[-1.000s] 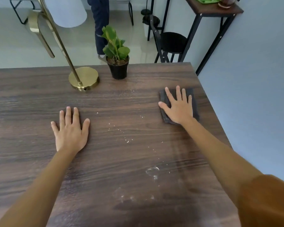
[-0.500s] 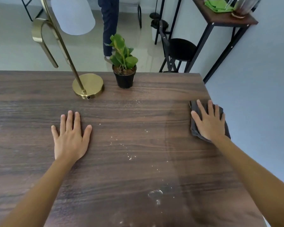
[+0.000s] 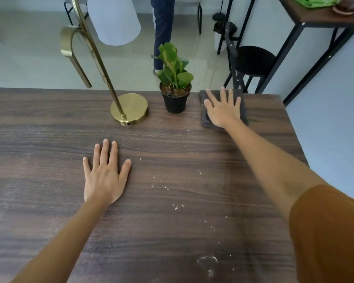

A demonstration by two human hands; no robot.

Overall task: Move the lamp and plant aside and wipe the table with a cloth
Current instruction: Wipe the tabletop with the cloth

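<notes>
Two bare hands lie flat on the dark wood-grain worktop (image 3: pixel 49 201). Nearest the camera, a small clear puddle (image 3: pixel 207 261) sits on the wood, with pale crumbs (image 3: pixel 177 207) scattered from there toward the far edge. The left hand (image 3: pixel 104 176) rests palm down at mid-worktop, fingers spread, its grip wide and holding nothing. Farther off, the right hand (image 3: pixel 223 111) presses flat on a dark grey cloth (image 3: pixel 205 119), fingers extended; its grip is wide as well, pinning the cloth under the palm rather than clutching it. The cloth looks folded into a rough rectangle, and its far end reaches the back edge of the worktop.

Just to the left of the cloth stands the plant (image 3: pixel 175 68), upright, in a small black pot (image 3: pixel 175 103). The pot holds brown soil with a few pale specks, and broad glossy green leaves rise from it. Pot and cloth are near each other but apart. Left of the pot, the lamp (image 3: pixel 131 109) stands on a round brass base near the back edge, its thin brass stem leaning up and to the left, with a white shade (image 3: pixel 112 19) hanging from a curved brass arm. Beyond the worktop are a black stool (image 3: pixel 253 60) and a side table (image 3: pixel 319 15).
</notes>
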